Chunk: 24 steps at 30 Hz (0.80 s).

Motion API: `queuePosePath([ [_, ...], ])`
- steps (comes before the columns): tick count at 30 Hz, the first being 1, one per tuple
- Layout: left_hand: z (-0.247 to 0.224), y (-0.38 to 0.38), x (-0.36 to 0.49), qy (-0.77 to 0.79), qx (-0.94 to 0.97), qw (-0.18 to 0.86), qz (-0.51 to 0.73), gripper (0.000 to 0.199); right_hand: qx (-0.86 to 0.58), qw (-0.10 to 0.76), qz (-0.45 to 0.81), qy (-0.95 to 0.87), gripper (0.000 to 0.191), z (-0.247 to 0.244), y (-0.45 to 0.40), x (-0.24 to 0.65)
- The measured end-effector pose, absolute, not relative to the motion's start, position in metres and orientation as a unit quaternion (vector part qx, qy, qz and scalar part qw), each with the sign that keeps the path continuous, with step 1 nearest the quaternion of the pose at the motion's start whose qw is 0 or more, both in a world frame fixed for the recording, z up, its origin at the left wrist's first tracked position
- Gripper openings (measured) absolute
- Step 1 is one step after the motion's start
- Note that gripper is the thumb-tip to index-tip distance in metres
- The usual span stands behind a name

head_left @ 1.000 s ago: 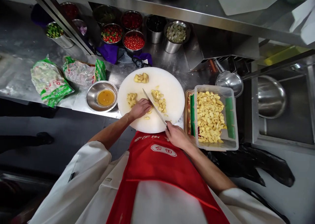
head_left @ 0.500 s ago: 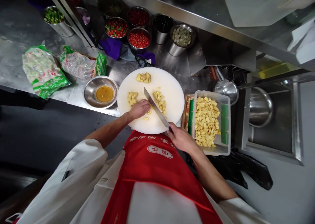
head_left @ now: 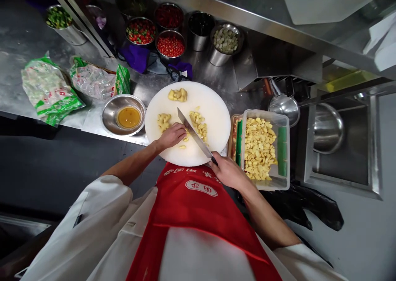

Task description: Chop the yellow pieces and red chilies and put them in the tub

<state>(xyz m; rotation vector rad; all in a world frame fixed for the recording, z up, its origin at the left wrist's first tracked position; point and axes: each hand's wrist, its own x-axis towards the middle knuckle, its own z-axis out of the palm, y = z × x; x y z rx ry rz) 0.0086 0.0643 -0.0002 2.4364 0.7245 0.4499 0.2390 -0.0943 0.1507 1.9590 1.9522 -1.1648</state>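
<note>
A round white cutting board [head_left: 213, 104] lies at the counter's front edge. My right hand [head_left: 225, 170] is closed round the black handle of a long knife [head_left: 194, 136], whose blade slants away to the upper left over the board. Beside the blade, my left hand [head_left: 173, 135] has its fingers curled down on a piece of ginger, mostly hidden under them. Sliced ginger [head_left: 198, 124] lies just right of the blade. One whole ginger root [head_left: 177, 94] sits at the board's far side, and another ginger root [head_left: 163, 121] rests behind my left hand.
Right of the board stands a clear plastic tub [head_left: 283, 182] of ginger slices. A steel bowl [head_left: 108, 118] with brown liquid is on the left, near plastic bags [head_left: 49, 87]. Steel pots of chopped peppers [head_left: 170, 46] line the back. A sink [head_left: 340, 174] lies far right.
The whole view has shifted slightly, so the board and counter things appear a little higher and further left. Both hands and the knife keep nearly the same place on the board.
</note>
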Motion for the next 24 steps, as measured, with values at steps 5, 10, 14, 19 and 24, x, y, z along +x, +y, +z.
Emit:
queuePosePath([
  [5,-0.003,0.064,0.010,0.264,0.906,0.274,0.183,0.028,0.660,0.094,-0.384,0.639,0.022,0.133,-0.085,0.226],
  [10,-0.003,0.061,0.009,0.279,0.905,0.268,0.179,0.029,0.647,0.068,-0.396,0.648,0.022,0.133,-0.083,0.231],
  [14,-0.004,0.060,0.009,0.282,0.904,0.260,0.187,0.028,0.655,0.079,-0.396,0.639,0.021,0.133,-0.083,0.229],
  [19,-0.011,0.059,0.008,0.273,0.909,0.222,0.223,0.026,0.641,0.075,-0.404,0.648,0.021,0.134,-0.081,0.232],
  [24,-0.013,0.059,0.007,0.256,0.916,0.203,0.234,0.022,0.657,0.070,-0.409,0.629,0.020,0.121,-0.073,0.226],
])
